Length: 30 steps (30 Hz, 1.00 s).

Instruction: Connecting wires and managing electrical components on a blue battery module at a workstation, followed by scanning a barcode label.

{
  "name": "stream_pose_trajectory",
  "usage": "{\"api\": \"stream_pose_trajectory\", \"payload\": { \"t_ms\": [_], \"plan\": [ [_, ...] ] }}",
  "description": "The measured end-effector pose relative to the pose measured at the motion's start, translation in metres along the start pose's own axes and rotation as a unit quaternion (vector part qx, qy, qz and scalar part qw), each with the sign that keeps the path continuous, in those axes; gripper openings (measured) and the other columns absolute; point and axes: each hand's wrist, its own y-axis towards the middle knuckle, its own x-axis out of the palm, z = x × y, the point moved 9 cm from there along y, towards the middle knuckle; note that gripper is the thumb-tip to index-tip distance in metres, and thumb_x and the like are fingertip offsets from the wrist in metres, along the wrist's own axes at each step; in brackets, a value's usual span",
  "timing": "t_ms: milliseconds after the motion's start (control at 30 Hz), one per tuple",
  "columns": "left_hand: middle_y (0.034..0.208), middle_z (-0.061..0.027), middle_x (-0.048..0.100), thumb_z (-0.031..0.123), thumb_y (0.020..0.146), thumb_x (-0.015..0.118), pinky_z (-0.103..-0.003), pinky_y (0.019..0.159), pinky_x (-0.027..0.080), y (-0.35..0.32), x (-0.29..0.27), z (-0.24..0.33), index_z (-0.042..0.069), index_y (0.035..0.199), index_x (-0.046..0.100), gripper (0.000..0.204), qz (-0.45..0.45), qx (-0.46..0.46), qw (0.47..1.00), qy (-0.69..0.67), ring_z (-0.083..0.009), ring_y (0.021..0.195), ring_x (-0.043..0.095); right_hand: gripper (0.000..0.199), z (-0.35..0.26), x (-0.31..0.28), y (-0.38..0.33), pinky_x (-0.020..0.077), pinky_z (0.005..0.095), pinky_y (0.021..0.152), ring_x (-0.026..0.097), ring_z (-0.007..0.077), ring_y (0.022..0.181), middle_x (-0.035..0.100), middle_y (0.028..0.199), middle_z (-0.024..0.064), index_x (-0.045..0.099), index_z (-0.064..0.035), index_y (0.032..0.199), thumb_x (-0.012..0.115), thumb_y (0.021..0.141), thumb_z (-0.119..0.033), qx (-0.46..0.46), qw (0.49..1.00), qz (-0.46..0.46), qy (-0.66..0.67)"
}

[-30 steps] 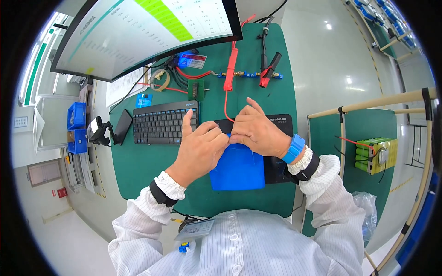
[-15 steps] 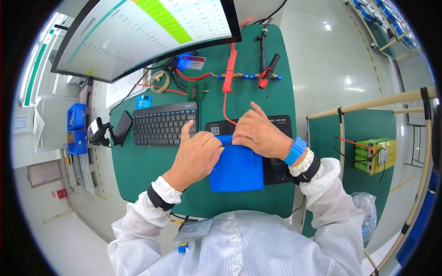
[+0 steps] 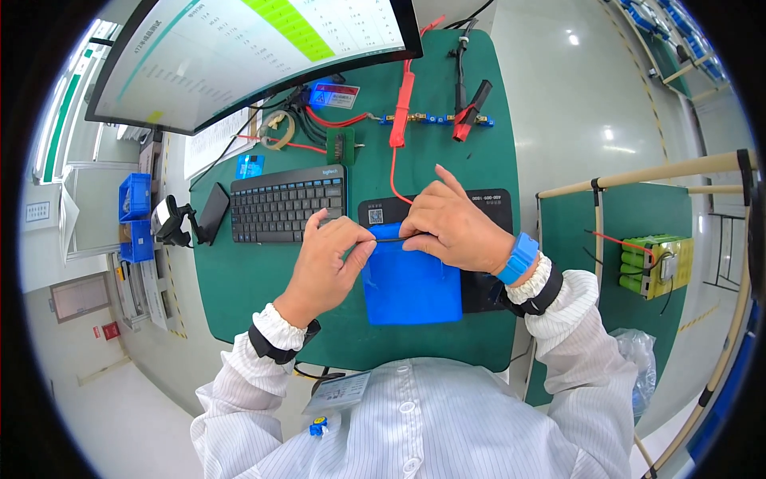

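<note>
Far left of the blue battery pack [image 3: 413, 279], blue bins [image 3: 136, 215] are stacked by the edge of the green surface [image 3: 239, 279], with a black handheld scanner [image 3: 171, 222] just beside them. A black keyboard [image 3: 289, 203] is parked up-left of the pack, under a big tilted monitor [image 3: 239, 56]. The left hand [image 3: 327, 267] is laid at the pack's upper left corner, fingers [image 3: 359, 237] pressed together and pinching a thin black wire [image 3: 388, 239] that's stretched across the pack's top edge. The pack itself is lying flat on the surface, partly over a black device [image 3: 479, 239] that sticks out behind and to its right. The right hand [image 3: 451, 231] is set on the pack's upper right, its fingers pinched on the wire's other end. A red lead [image 3: 395, 160] is run up from behind the pack toward red and black clips [image 3: 469, 112]. Well right of the pack, a green cell pack [image 3: 654, 263] is sitting on a second green surface.
</note>
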Motion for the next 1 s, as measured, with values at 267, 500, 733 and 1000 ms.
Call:
{"api": "stream_pose_trajectory", "payload": {
  "t_ms": [267, 500, 733, 1000],
  "plan": [
    [0.074, -0.0001, 0.056, 0.012, 0.092, 0.061, -0.047, 0.102, 0.031, -0.004, 0.0, 0.009, 0.011, 0.087, 0.06, 0.006, 0.032, 0.02, 0.999, -0.002, -0.0191, 0.074, 0.058, 0.008, 0.002, -0.006, 0.0, 0.0181, 0.0576, 0.116, 0.055, 0.0223, 0.101, 0.056, 0.084, -0.0013, 0.067, -0.0144, 0.086, 0.072, 0.082, -0.018, -0.024, 0.999, 0.017, -0.02],
    [0.077, -0.0017, 0.055, 0.009, 0.091, 0.06, -0.045, 0.099, 0.034, -0.007, 0.006, 0.01, 0.007, 0.086, 0.056, 0.007, -0.017, 0.024, 1.0, 0.01, -0.0202, 0.076, 0.056, 0.007, 0.003, -0.004, 0.0, 0.0177, 0.0573, 0.116, 0.054, 0.0228, 0.102, 0.057, 0.086, -0.0015, 0.066, -0.014, 0.085, 0.072, 0.082, -0.018, -0.018, 1.0, 0.006, -0.017],
    [0.07, -0.005, 0.049, 0.006, 0.087, 0.057, -0.034, 0.07, 0.04, -0.008, 0.005, 0.016, 0.007, 0.078, 0.049, 0.012, 0.045, 0.014, 0.996, -0.075, -0.0188, 0.063, 0.049, 0.005, 0.005, -0.002, 0.002, 0.0191, 0.0569, 0.116, 0.053, 0.0234, 0.103, 0.057, 0.087, -0.0004, 0.066, -0.0137, 0.085, 0.07, 0.083, -0.016, -0.025, 0.999, 0.015, 0.018],
    [0.074, 0.0014, 0.045, 0.009, 0.092, 0.053, -0.024, 0.062, 0.037, -0.03, -0.016, -0.043, 0.009, 0.086, 0.046, 0.01, 0.144, -0.202, 0.79, -0.56, -0.011, 0.067, 0.045, 0.004, 0.051, -0.036, -0.014, 0.0213, 0.0561, 0.115, 0.052, 0.0261, 0.102, 0.057, 0.085, 0.0029, 0.066, -0.0101, 0.084, 0.068, 0.085, -0.014, 0.042, 0.998, 0.04, 0.009]
  ]
}}
